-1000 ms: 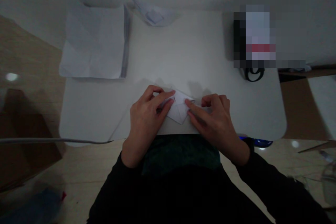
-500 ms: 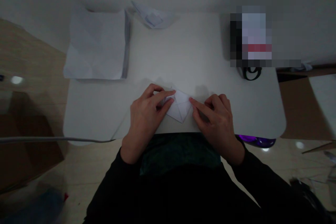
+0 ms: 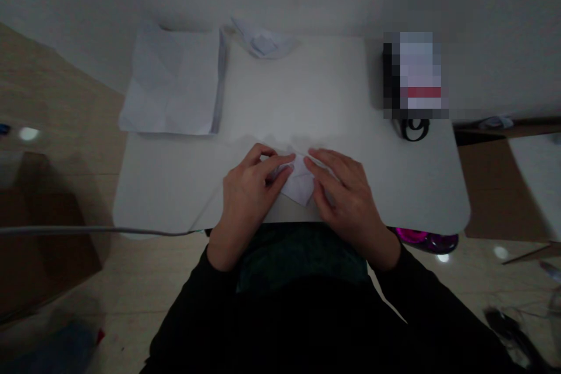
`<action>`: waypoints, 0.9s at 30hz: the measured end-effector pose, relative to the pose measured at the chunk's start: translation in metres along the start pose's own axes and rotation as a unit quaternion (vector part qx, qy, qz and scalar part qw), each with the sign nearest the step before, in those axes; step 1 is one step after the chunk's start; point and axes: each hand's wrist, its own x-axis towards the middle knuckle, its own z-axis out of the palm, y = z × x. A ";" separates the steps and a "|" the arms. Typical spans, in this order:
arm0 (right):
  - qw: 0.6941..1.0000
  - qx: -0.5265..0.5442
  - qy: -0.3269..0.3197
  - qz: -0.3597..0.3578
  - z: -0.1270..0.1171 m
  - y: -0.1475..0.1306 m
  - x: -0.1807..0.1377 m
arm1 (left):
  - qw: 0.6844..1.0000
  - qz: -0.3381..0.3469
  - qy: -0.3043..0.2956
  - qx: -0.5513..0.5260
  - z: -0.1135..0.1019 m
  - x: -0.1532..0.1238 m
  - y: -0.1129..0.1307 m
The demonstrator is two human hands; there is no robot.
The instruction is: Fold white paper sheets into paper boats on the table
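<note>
A small piece of folded white paper [image 3: 300, 184] lies near the table's front edge, with crease lines and a point toward me. My left hand [image 3: 254, 187] is closed on its left side, thumb and index fingertip pinching it. Over the right side of the paper is my right hand [image 3: 344, 190], its index finger on the upper right edge and its thumb against the lower right edge. Parts of the paper are hidden beneath the fingers of both hands.
A stack of white paper [image 3: 175, 82] lies at the table's back left. Beside it, near the wall, is a folded paper shape [image 3: 265, 44]. A blurred-out item [image 3: 416, 73] stands back right, with a black loop [image 3: 415, 130] before it. A cable [image 3: 96, 231] crosses at left.
My right hand has moved left, with its fingers stretched further over the folded paper. The left hand keeps its pinch. The whole view has shifted slightly.
</note>
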 end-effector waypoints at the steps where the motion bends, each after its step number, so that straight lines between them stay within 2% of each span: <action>1: 0.999 0.004 -0.031 -0.019 0.004 -0.002 0.003 | 1.000 -0.001 0.001 0.002 0.000 0.000 0.001; 5: 0.997 -0.020 -0.074 -0.021 0.014 -0.007 0.006 | 0.999 0.021 0.015 0.032 0.001 -0.004 0.003; 10: 0.993 -0.057 -0.104 -0.008 0.011 -0.008 0.001 | 0.996 0.020 0.036 0.085 0.000 -0.013 0.005; 16: 0.992 -0.076 -0.098 0.000 0.010 -0.006 -0.003 | 0.996 0.011 0.023 0.081 -0.008 -0.019 0.001; 20: 0.994 -0.067 -0.087 -0.002 0.011 -0.005 -0.004 | 0.997 0.010 0.019 0.075 -0.016 -0.023 -0.011; 24: 0.996 -0.049 -0.077 0.007 0.012 -0.005 -0.007 | 0.994 0.085 0.048 0.044 -0.017 -0.029 -0.020; 27: 0.995 -0.028 -0.093 0.021 0.012 -0.005 -0.008 | 0.984 0.141 0.104 0.007 -0.008 -0.032 -0.012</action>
